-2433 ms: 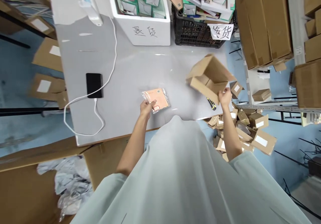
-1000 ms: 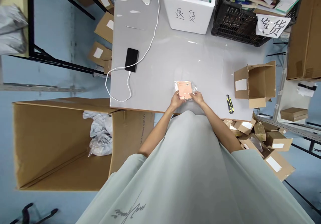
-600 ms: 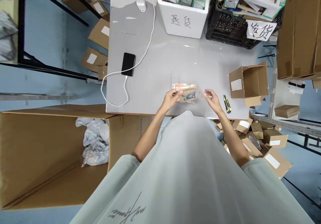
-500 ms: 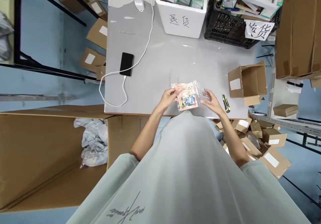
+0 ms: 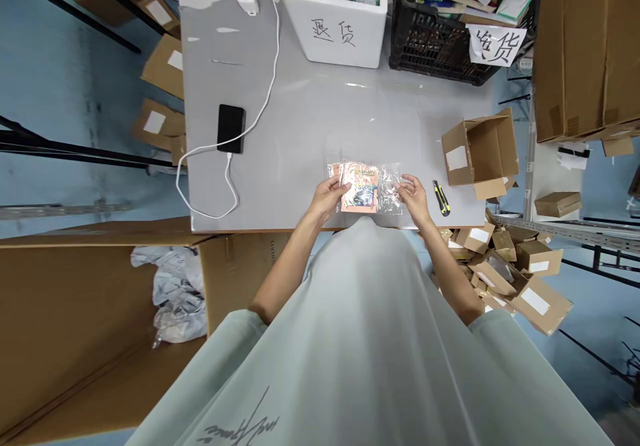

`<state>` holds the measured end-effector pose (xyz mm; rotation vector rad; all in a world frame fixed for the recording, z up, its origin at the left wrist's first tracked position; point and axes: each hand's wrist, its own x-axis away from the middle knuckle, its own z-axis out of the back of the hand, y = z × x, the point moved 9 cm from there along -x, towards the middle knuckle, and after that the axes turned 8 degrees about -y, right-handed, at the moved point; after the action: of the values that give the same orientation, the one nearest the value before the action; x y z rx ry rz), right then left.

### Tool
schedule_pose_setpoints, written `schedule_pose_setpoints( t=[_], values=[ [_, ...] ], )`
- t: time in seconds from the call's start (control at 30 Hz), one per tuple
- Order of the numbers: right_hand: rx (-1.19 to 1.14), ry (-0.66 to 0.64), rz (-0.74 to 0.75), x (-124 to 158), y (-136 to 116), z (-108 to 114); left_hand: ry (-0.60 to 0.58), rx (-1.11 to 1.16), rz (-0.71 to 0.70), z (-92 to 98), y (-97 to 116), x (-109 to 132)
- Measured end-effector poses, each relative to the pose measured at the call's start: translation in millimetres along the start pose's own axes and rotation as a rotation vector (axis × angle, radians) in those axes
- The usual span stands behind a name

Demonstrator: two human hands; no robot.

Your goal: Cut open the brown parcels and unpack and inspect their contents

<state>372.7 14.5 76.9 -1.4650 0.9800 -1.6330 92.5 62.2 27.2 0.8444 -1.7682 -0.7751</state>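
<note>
A clear plastic bag (image 5: 389, 189) with a flat, colourful printed item (image 5: 361, 189) inside lies spread between my hands, close to the table's front edge. My left hand (image 5: 329, 198) is closed on the bag's left side, thumb on top of the printed item. At the other end, my right hand (image 5: 413, 197) pinches the loose, see-through edge of the bag. What exactly the printed item is cannot be made out. To the right of my right hand rests a yellow and black utility knife (image 5: 441, 198).
On the grey table (image 5: 295, 133) lies a black phone-like device (image 5: 231, 128) with a white cable (image 5: 270, 93). An open cardboard box (image 5: 480, 153) stands at the right. Behind are a white bin (image 5: 345, 39) and a black crate (image 5: 430, 49). A large carton (image 5: 65, 326) is at lower left.
My right hand has closed on the bag's right edge, which now lies flatter and stretched out. The whole view has shifted slightly, so the table appears further left.
</note>
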Motion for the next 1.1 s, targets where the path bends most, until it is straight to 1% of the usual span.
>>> schedule_pose_setpoints(
  t=[0.13, 0.27, 0.37, 0.53, 0.63, 0.7, 0.83, 0.93, 1.0, 1.1],
  values=[
    [0.128, 0.064, 0.067, 8, -9, 7, 0.017, 0.002, -0.028, 5.4, -1, -2],
    [0.251, 0.126, 0.167, 17, -25, 4, 0.075, -0.007, -0.032, 11.3, -1, -1],
    [0.308, 0.136, 0.184, 18, -32, 0, 0.116, -0.001, -0.034, 14.4, -1, 0],
    [0.321, 0.102, 0.140, 13, -28, -3, 0.095, -0.035, -0.021, 13.7, -5, -1],
    [0.313, 0.146, 0.164, 11, -27, 3, 0.099, -0.038, -0.023, 14.0, -7, -3],
    [0.302, 0.163, 0.152, 7, -22, 7, 0.093, -0.031, -0.027, 12.6, -8, -4],
    [0.285, 0.084, 0.074, -2, -8, 3, 0.088, -0.050, -0.016, 10.6, -11, -6],
    [0.248, 0.085, 0.080, -1, -7, 3, 0.096, -0.031, -0.015, 12.5, -16, -9],
    [0.213, 0.082, 0.084, 0, -7, 0, 0.104, -0.050, 0.003, 14.0, -20, -12],
    [0.164, 0.024, 0.092, -3, -9, -14, 0.128, -0.193, 0.058, 12.5, -25, -17]
  ],
)
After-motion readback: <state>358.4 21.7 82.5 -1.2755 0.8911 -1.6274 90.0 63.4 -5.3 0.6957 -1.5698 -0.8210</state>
